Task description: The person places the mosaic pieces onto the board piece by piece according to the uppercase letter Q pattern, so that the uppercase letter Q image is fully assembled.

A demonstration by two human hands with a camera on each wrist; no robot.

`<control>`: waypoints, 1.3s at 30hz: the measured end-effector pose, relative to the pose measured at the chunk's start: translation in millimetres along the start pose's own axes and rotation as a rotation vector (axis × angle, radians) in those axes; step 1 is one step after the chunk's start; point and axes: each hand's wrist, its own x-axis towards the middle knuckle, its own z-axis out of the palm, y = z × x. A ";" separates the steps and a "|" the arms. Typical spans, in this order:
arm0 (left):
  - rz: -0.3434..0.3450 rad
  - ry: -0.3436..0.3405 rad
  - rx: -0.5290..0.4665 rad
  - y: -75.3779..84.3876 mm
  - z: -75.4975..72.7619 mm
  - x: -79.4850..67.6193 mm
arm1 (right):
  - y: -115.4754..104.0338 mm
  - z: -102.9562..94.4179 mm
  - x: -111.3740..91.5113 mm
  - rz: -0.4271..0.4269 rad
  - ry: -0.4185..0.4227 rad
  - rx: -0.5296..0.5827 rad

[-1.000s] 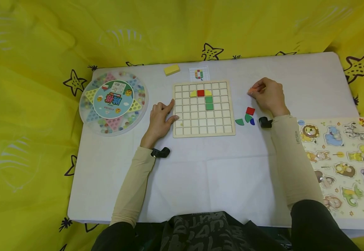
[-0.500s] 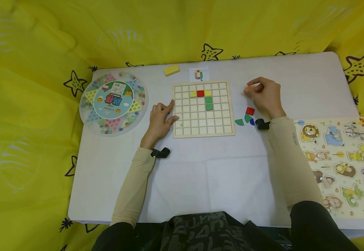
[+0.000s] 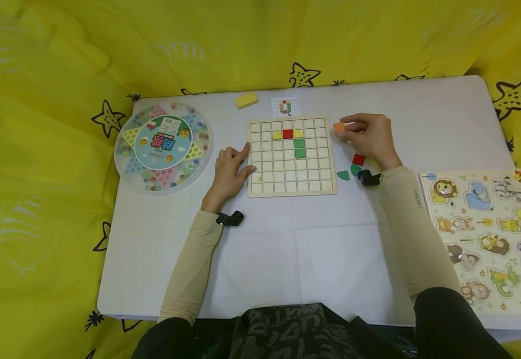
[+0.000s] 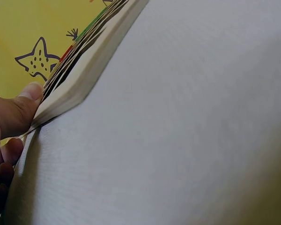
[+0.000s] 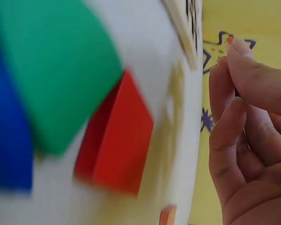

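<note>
The wooden grid board [image 3: 278,169] lies flat on the table. It holds a red square [image 3: 287,133], with a yellow quarter piece [image 3: 277,134] and its twin on either side, and two green squares [image 3: 300,148]. My left hand [image 3: 228,172] rests its thumb and index finger on the board's left edge; its other fingers are bent. Just right of the board, my right hand [image 3: 370,137] pinches an orange square tile [image 3: 338,127] between thumb and fingertips. Below that hand lie a loose red square [image 3: 358,159], green quarter pieces [image 3: 343,175] and a blue piece [image 5: 9,122].
Behind the board are a small pattern card [image 3: 285,106] and a yellow block [image 3: 246,100]. A round Chinese checkers box [image 3: 161,187] stands left. An animal puzzle board [image 3: 480,259] covers the right front. One orange piece [image 5: 167,215] shows low in the right wrist view.
My right hand has moved left with the orange tile, from beyond the loose pieces to beside the board's right edge. The left hand and the board have stayed put.
</note>
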 end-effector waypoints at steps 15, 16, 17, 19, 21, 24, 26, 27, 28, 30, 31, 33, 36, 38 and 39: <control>0.015 -0.007 0.005 -0.8 -0.1 2.1 | -21.6 27.5 3.5 -0.017 -0.091 0.091; 0.014 -0.008 0.005 -0.8 -0.1 2.2 | -23.0 29.4 4.1 -0.024 -0.094 0.095; 0.013 -0.009 0.003 -0.9 -0.1 2.3 | -24.6 31.3 4.6 -0.028 -0.098 0.102; 0.011 -0.011 0.000 -1.0 -0.2 2.6 | -28.1 34.8 5.1 -0.029 -0.110 0.107; 0.008 -0.011 0.000 -0.9 -0.6 2.4 | -32.1 38.2 5.5 -0.033 -0.121 0.113; 0.005 -0.011 0.000 -0.4 -1.3 2.0 | -37.5 42.6 5.8 -0.052 -0.133 0.107; 0.003 -0.011 0.000 -0.3 -1.5 1.8 | -40.3 45.8 6.3 -0.075 -0.139 0.108; 0.003 -0.011 0.001 -0.3 -1.5 1.8 | -41.5 47.6 6.5 -0.086 -0.142 0.111; 0.003 -0.011 0.002 -0.4 -1.3 2.0 | -42.7 49.5 6.7 -0.097 -0.144 0.112; 0.002 -0.010 0.000 -0.7 -0.9 2.2 | -43.9 53.5 7.4 -0.119 -0.147 0.119; 0.003 -0.010 0.000 -0.9 -0.7 2.3 | -44.4 55.7 7.8 -0.129 -0.148 0.127; 0.003 -0.009 0.000 -1.3 -0.3 2.2 | -45.0 59.7 8.5 -0.141 -0.148 0.140; 0.003 -0.008 0.002 -1.3 -0.1 1.7 | -46.3 65.1 9.1 -0.158 -0.154 0.139; 0.002 -0.007 0.006 -1.1 -0.1 1.2 | -48.2 68.3 9.0 -0.165 -0.159 0.129; 0.002 -0.008 0.007 -1.1 -0.2 1.0 | -49.2 69.9 8.9 -0.170 -0.164 0.121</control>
